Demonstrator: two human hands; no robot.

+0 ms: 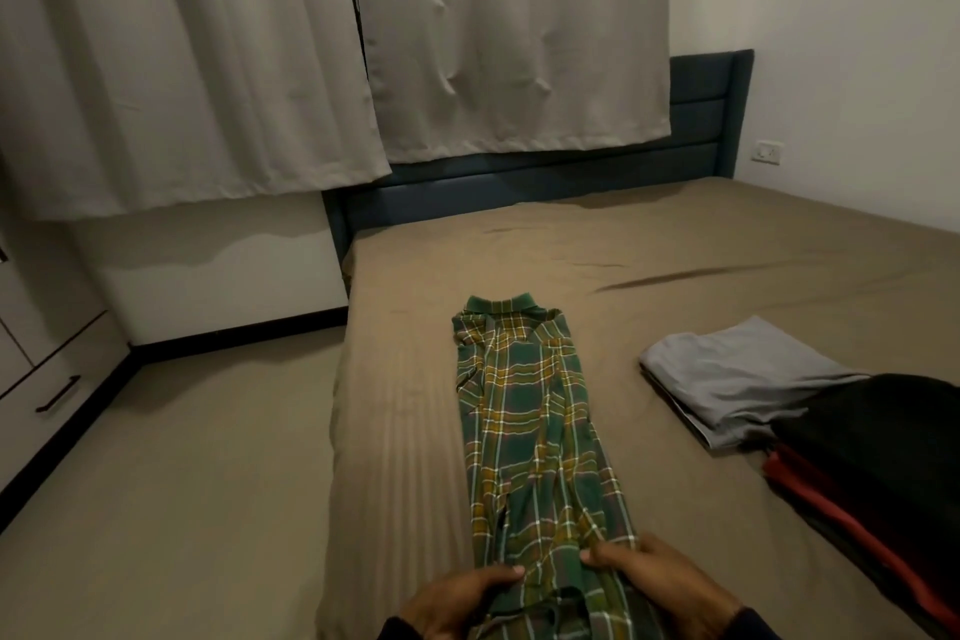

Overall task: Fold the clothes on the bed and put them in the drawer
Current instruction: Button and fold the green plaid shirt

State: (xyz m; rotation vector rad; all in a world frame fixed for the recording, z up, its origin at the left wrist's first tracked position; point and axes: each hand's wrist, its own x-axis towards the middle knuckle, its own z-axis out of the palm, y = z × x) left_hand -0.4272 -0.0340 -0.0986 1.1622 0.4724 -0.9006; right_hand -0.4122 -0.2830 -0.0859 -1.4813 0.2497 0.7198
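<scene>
A: From the head view, how would the plaid shirt [524, 411] handle?

B: Likely light, soft and floppy; best taken at the hem corners. The left hand [457, 603] and right hand [660, 582] pinch its near hem.

A: Its look and place?

B: Green-and-yellow check, folded into a long strip, collar away, lying on the bed [675, 250].

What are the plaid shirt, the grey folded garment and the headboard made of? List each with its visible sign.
Plaid shirt: looks like thin woven cloth, matte; it lies limp and creased.
Grey folded garment: probably soft knit, matte; smooth, with rounded fold edges.
Headboard: seems upholstered in dark blue fabric or faux leather; padded horizontal panels show, but the finish is unclear in the dim light.
</scene>
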